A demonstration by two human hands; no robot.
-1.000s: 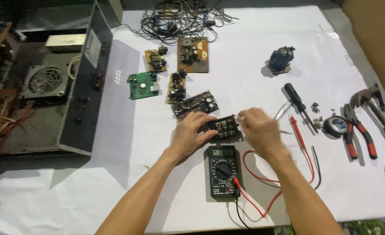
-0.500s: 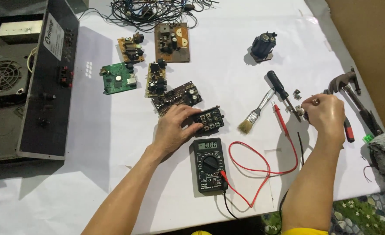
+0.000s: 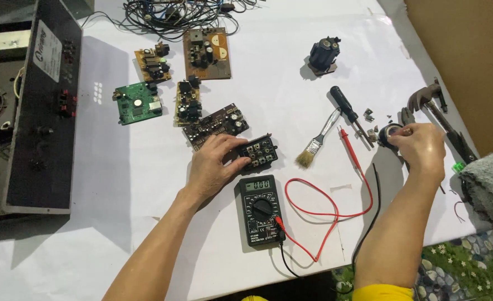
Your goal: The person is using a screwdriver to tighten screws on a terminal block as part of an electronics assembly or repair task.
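My left hand (image 3: 213, 167) rests on the white table sheet (image 3: 291, 67), its fingers holding the left edge of a small black connector board (image 3: 260, 153). Just below that board lies a black multimeter (image 3: 260, 209) whose red lead (image 3: 335, 214) loops off to the right. The red probe (image 3: 349, 146) lies loose beside a paintbrush (image 3: 316, 139). My right hand (image 3: 422, 149) is far to the right, fingers closed on a black roll of tape (image 3: 388, 132) next to a black-handled screwdriver (image 3: 345, 103).
An open black amplifier chassis (image 3: 40, 106) fills the left side. Several circuit boards (image 3: 204, 53) and a green board (image 3: 138, 102) lie at top centre, below tangled wires (image 3: 168, 14). A black component block (image 3: 323, 54), pliers (image 3: 425, 99) and a grey cloth (image 3: 489, 187) sit at right.
My right hand left the connector board, moved right to the tools and closed on the tape roll. My left hand stayed on the board.
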